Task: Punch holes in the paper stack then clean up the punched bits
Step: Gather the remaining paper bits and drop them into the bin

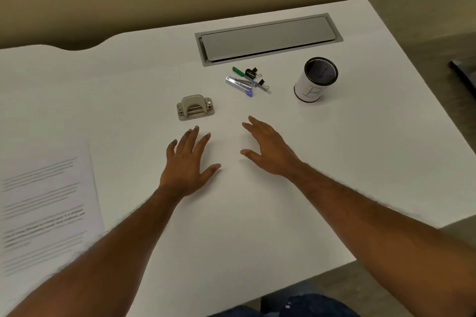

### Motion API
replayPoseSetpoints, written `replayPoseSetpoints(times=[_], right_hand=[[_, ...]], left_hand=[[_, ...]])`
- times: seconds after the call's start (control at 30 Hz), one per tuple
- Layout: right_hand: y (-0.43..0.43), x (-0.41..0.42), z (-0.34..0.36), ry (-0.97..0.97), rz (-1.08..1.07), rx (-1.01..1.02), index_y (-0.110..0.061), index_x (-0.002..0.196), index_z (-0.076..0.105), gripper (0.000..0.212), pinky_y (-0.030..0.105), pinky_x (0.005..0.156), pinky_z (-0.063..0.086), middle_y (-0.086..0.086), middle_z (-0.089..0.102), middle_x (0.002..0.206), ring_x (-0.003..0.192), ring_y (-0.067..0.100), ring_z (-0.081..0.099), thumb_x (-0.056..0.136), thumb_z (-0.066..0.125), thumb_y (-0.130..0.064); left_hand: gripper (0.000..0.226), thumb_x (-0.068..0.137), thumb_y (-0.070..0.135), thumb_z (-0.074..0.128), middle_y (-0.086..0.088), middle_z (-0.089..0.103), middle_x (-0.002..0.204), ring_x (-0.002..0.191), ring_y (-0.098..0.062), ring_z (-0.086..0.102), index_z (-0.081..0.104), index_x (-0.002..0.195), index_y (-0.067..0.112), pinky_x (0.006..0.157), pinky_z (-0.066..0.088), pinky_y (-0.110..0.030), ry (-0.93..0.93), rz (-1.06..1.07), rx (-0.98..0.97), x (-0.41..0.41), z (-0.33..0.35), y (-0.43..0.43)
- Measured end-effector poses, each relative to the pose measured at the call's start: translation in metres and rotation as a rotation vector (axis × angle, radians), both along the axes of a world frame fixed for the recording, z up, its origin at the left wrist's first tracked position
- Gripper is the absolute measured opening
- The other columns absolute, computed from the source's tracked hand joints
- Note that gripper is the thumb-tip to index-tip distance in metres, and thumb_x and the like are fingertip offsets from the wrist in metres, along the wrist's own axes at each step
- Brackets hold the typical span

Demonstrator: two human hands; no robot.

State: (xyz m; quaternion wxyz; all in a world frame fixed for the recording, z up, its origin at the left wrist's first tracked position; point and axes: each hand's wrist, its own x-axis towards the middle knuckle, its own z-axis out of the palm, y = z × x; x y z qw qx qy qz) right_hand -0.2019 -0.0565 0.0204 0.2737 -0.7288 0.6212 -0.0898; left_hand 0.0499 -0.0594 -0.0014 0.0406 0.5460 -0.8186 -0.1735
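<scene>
while both hands hover with fingers spread and holding nothing, the left hand (pixel 189 161) sits just short of the squat beige metal hole punch (pixel 195 107), likely about to take it; the right hand (pixel 268 148) waits beside; the flat printed paper stack (pixel 49 203) lies far left on the smooth white desk (pixel 334 162).

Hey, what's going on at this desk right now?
A person at a white desk has both hands open and holding nothing. The left hand is just short of the beige hole punch, the right hand next to the left. The printed paper stack lies apart at the desk's left edge, so punching has not begun. A stapler, binder clips and a mesh cup lie farther back.
</scene>
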Motion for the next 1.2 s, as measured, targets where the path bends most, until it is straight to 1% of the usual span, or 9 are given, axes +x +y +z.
replayPoseSetpoints(times=[0.17,0.23,0.3,0.37,0.4,0.5,0.63,0.9,1.2], right_hand=[[0.023,0.036,-0.014,0.011,0.039,0.054,-0.021,0.153,0.022,0.073,0.031,0.121,0.011,0.0,0.01,0.163,0.15,0.015,0.009,0.093,0.055,-0.048],[0.033,0.049,-0.019,0.008,0.066,0.059,-0.021,0.152,0.025,0.071,0.032,0.122,0.011,0.001,0.012,0.163,0.15,0.016,0.009,0.093,0.054,-0.047],[0.043,0.06,-0.021,0.005,0.086,0.046,-0.022,0.149,0.033,0.066,0.036,0.12,0.017,0.002,0.019,0.161,0.148,0.019,0.015,0.092,0.056,-0.045],[0.051,0.068,-0.023,0.022,0.095,-0.007,-0.022,0.138,0.048,0.055,0.041,0.113,0.028,0.002,0.035,0.151,0.137,0.022,0.031,0.089,0.061,-0.042],[0.055,0.073,-0.023,0.028,0.089,-0.031,-0.022,0.13,0.056,0.047,0.042,0.108,0.032,0.001,0.043,0.141,0.128,0.022,0.039,0.087,0.063,-0.041],[0.064,0.085,-0.025,-0.02,0.058,-0.028,-0.02,0.112,0.064,0.033,0.037,0.098,0.037,-0.001,0.052,0.114,0.105,0.019,0.049,0.084,0.067,-0.038],[0.071,0.103,-0.028,-0.062,0.088,0.017,-0.018,0.102,0.066,0.026,0.034,0.094,0.038,-0.001,0.057,0.103,0.098,0.018,0.054,0.083,0.069,-0.035],[0.076,0.123,-0.029,-0.044,0.017,0.01,-0.02,0.09,0.069,0.013,0.04,0.09,0.041,-0.004,0.063,0.096,0.092,0.018,0.058,0.087,0.066,-0.032],[0.077,0.131,-0.034,0.055,0.022,0.013,-0.02,0.089,0.067,0.013,0.037,0.091,0.033,-0.004,0.061,0.093,0.092,0.019,0.054,0.093,0.057,-0.028]], left_hand=[[0.082,0.087,0.073,0.035,-0.007,0.016,0.164,0.152,-0.025,0.013,0.024,0.154,0.026,0.12,0.014,-0.054,-0.023,0.029,0.003,0.03,-0.01,0.018],[0.082,0.087,0.074,0.034,-0.008,0.018,0.164,0.152,-0.025,0.015,0.025,0.153,0.026,0.119,0.016,-0.053,-0.026,0.046,0.001,0.045,-0.014,0.027],[0.081,0.088,0.074,0.031,-0.008,0.019,0.163,0.151,-0.026,0.016,0.027,0.153,0.026,0.119,0.017,-0.053,-0.033,0.072,-0.004,0.059,-0.018,0.035],[0.079,0.089,0.072,0.031,-0.009,0.022,0.163,0.151,-0.026,0.018,0.029,0.152,0.025,0.119,0.017,-0.053,-0.033,0.098,-0.01,0.07,-0.022,0.042],[0.077,0.089,0.07,0.032,-0.009,0.022,0.162,0.151,-0.026,0.018,0.029,0.152,0.025,0.119,0.017,-0.052,-0.03,0.111,-0.011,0.075,-0.023,0.045],[0.075,0.091,0.068,0.035,-0.01,0.023,0.162,0.15,-0.027,0.02,0.031,0.151,0.024,0.119,0.017,-0.052,-0.025,0.126,-0.019,0.084,-0.027,0.052],[0.074,0.092,0.067,0.035,-0.01,0.022,0.162,0.15,-0.027,0.019,0.029,0.152,0.023,0.119,0.015,-0.051,-0.017,0.127,-0.016,0.089,-0.03,0.057],[0.069,0.094,0.063,0.041,-0.01,0.024,0.162,0.15,-0.027,0.019,0.036,0.149,0.022,0.119,0.014,-0.05,0.012,0.143,-0.03,0.094,-0.03,0.062],[0.068,0.092,0.065,0.037,-0.01,0.029,0.16,0.15,-0.026,0.021,0.045,0.143,0.02,0.119,0.017,-0.051,0.044,0.154,-0.038,0.094,-0.031,0.067]])
